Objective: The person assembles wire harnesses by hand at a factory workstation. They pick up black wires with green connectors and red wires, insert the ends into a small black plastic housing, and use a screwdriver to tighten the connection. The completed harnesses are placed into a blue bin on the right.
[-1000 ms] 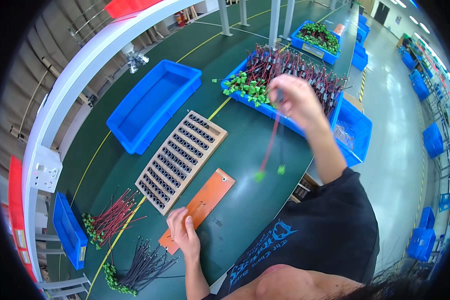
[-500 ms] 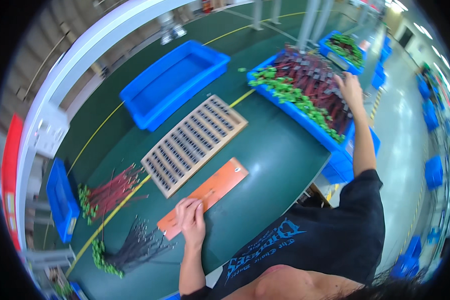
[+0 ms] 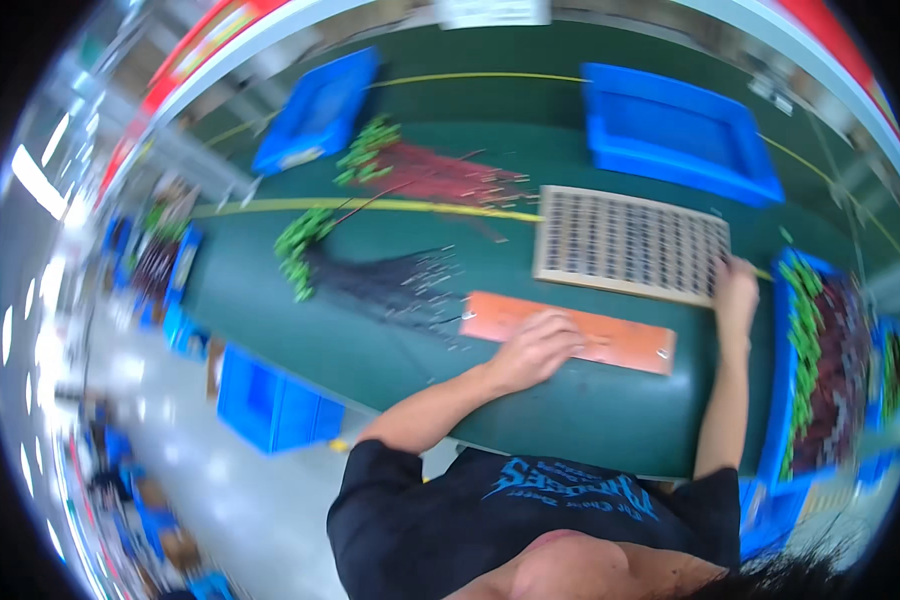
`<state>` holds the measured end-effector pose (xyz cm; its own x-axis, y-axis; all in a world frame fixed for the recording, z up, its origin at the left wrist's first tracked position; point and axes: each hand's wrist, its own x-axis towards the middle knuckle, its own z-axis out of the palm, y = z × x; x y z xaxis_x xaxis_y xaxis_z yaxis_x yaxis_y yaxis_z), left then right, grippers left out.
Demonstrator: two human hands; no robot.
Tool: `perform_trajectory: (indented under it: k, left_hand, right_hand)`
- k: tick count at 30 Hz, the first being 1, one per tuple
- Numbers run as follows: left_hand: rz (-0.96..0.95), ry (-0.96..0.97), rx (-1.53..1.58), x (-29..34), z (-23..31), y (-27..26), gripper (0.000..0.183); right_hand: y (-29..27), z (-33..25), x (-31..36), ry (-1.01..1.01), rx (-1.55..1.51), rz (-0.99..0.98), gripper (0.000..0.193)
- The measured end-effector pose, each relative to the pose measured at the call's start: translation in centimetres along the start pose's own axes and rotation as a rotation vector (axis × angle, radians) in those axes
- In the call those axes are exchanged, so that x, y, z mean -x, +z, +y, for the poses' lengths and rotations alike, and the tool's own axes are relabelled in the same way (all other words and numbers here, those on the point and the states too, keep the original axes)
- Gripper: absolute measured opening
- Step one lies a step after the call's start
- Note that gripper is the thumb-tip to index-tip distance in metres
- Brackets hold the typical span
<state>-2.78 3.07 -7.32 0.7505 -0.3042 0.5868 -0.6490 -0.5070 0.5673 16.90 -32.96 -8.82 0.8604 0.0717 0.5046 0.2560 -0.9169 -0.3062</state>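
My left hand [image 3: 540,350] rests over an orange strip-shaped board [image 3: 625,345] lying on the green table, its fingers curled together; whatever they pinch is hidden. At the right end of a wooden tray [image 3: 625,288] with rows of small dark parts, the bent fingers of my right hand [image 3: 737,287] touch the edge. Blur hides what they grip. Left of the board lies a fan of black wires [image 3: 370,283] with green connectors [image 3: 295,250]. Behind it, a bundle of red wires [image 3: 435,172] with green ends is spread out.
A large blue bin [image 3: 675,130] stands behind the tray, a smaller one [image 3: 320,105] at the far left. Beside my right arm, a blue bin [image 3: 778,430] is full of red wires with green connectors. More blue bins [image 3: 270,400] stand below the table's left edge.
My right hand has come from the bin of red wires to the wooden tray's right end. My left hand stays on the orange board. The view has turned to the left.
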Motion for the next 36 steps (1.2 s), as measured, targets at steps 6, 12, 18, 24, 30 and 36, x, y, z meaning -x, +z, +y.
perform_trajectory:
  k: [6,12,18,24,30,36]
  left_hand:
    - [-0.035,0.018,-0.229,2.9,3.0,-4.2,0.02]
    - [-0.03,-0.222,-0.937,6.9,-2.2,-17.5,0.031]
    - [-0.324,-0.554,-1.02,10.0,-9.3,-26.0,0.019]
    - [-0.192,-0.473,-0.853,9.1,-9.9,-28.9,0.012]
    - [-0.013,-0.542,-0.726,7.2,-7.7,-30.6,0.012]
    - [0.328,-0.889,-0.39,7.7,-7.0,-34.3,0.014]
  right_hand:
    - [1.7,0.0,1.2,0.34,-0.238,-0.001,0.035]
    - [1.5,0.8,1.1,0.268,-0.217,0.072,0.036]
    - [1.4,0.0,0.9,0.277,-0.257,0.041,0.035]
    - [1.8,0.4,1.0,0.227,-0.287,0.1,0.032]
    - [1.8,0.7,1.3,0.234,-0.289,0.106,0.032]
    - [1.9,0.8,1.3,0.249,-0.302,0.085,0.032]
